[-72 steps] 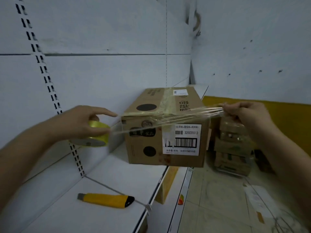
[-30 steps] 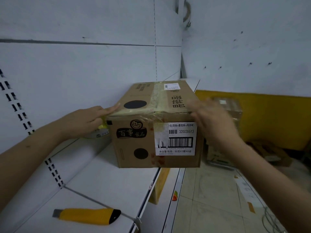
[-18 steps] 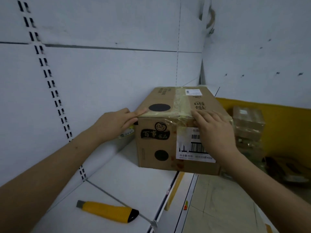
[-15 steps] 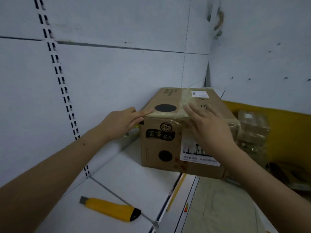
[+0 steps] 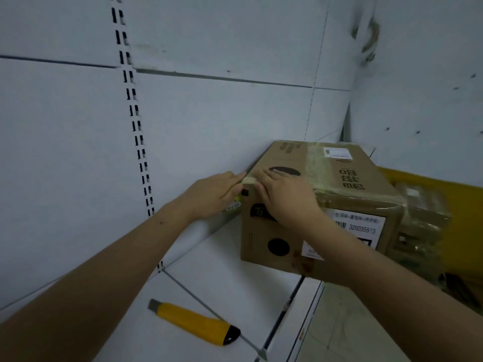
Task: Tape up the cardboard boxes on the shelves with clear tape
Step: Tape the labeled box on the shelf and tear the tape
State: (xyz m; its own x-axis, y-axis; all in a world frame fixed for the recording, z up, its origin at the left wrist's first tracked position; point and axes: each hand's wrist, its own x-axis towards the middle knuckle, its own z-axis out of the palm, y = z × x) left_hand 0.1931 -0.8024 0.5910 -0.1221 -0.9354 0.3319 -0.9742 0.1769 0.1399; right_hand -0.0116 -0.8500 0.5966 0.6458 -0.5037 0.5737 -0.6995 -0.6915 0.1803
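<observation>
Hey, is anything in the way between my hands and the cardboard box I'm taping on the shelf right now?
Nothing visible. The right hand already lies flat on the cardboard box at its near top edge, and the left hand is at the box's left corner. The utility knife lies well clear on the shelf.

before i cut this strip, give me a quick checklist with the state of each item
1. Cardboard box sits steady on the shelf: ok.
2. Right hand lies flat on the tape at the box's front-left top corner: ok.
3. Left hand holds the tape roll beside the box: ok, though the roll is mostly hidden.
4. Strip stuck smooth along the front top edge: cannot tell, wrinkles show near the right corner.
5. Utility knife free on the shelf, closer to you than the box: ok.
6. Blade out: cannot tell.
</observation>
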